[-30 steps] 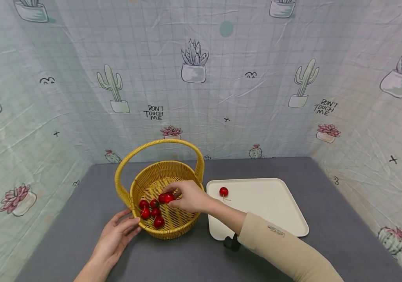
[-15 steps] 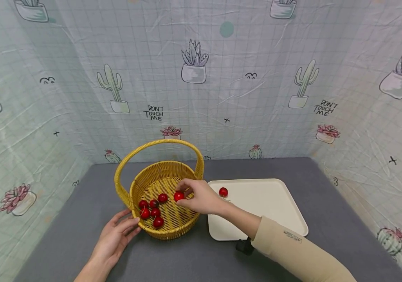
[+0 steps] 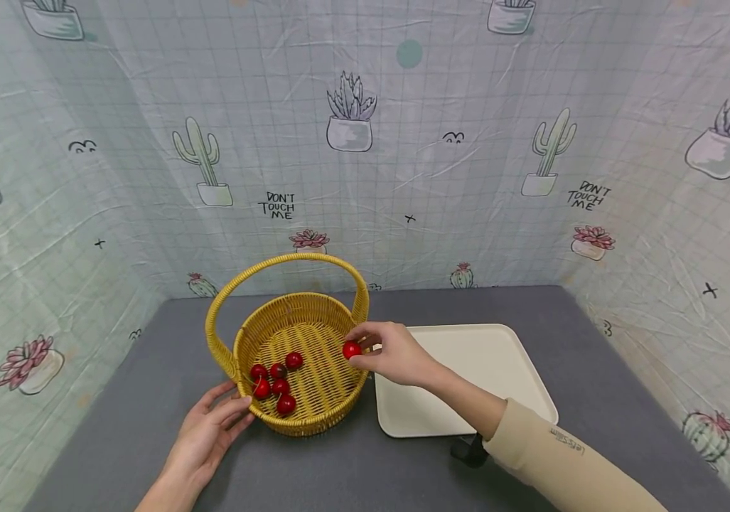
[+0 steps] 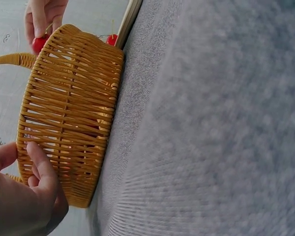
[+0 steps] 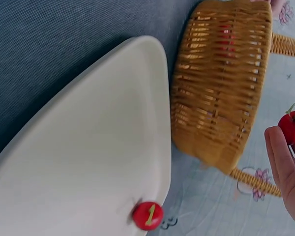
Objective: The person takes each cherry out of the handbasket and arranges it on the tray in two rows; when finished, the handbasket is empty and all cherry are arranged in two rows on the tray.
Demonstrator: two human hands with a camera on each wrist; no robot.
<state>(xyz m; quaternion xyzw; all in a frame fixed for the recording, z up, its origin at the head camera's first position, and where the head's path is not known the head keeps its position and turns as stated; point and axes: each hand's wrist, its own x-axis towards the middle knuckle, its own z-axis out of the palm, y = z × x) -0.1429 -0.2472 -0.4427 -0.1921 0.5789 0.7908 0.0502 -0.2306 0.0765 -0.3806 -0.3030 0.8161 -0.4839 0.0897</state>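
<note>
Cherry [image 3: 351, 349], round and glossy red, pinched between the thumb and fingers of the right hand [image 3: 396, 353] in the head view, up at the right rim of the round yellow woven basket [image 3: 301, 428] with its tall arched handle [image 3: 303, 257]! Six dark-red cherries [image 3: 281, 387] lie inside, gathered towards the left. And there's the left hand [image 3: 205, 434], fingers relaxed, touching the basket's near left side. Cream rectangular tray [image 3: 467, 363] just to the right, on the grey cloth [image 3: 352, 469].

Over to the left wrist: two fingertips rest against the woven wall beside the rim, and at the far end the right hand has the red fruit just by the edge.

Right wrist view: thumb and fingertips closed on the cherry, thin green stem [image 5: 291, 108] showing, held apart from the basket, while another stemmed red cherry [image 5: 147, 215] sits on the tray near its edge.
</note>
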